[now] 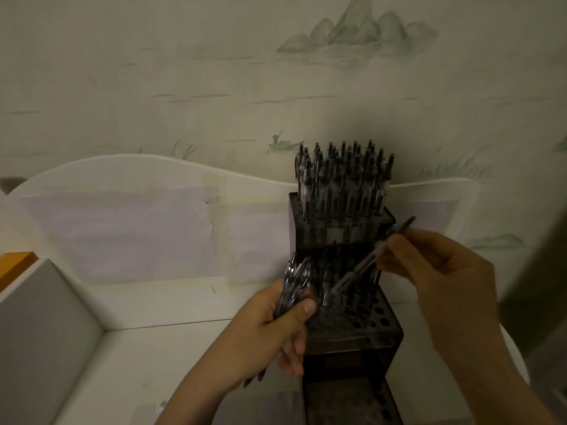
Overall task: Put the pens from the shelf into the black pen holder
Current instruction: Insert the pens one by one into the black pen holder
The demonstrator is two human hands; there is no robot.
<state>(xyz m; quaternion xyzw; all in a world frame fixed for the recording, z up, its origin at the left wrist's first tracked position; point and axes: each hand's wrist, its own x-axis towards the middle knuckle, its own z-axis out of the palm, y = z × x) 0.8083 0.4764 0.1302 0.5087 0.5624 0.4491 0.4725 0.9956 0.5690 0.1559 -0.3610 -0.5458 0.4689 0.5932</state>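
A black stepped pen holder (365, 335) stands on the white shelf, right of centre. Its top tier is packed with several upright pens (343, 176). The middle tier has a few pens at its back and rows of open holes (371, 317) in front. My left hand (276, 329) is closed around a bundle of pens (294, 283) just left of the holder. My right hand (435, 271) pinches a single pen (368, 262), slanted, with its tip down over the middle tier's holes.
A white shelf surface (159, 357) with a curved white back panel (138, 210) runs to the left. A white side wall (40, 326) stands at the left, with an orange object (15, 265) behind it. Painted wallpaper fills the background.
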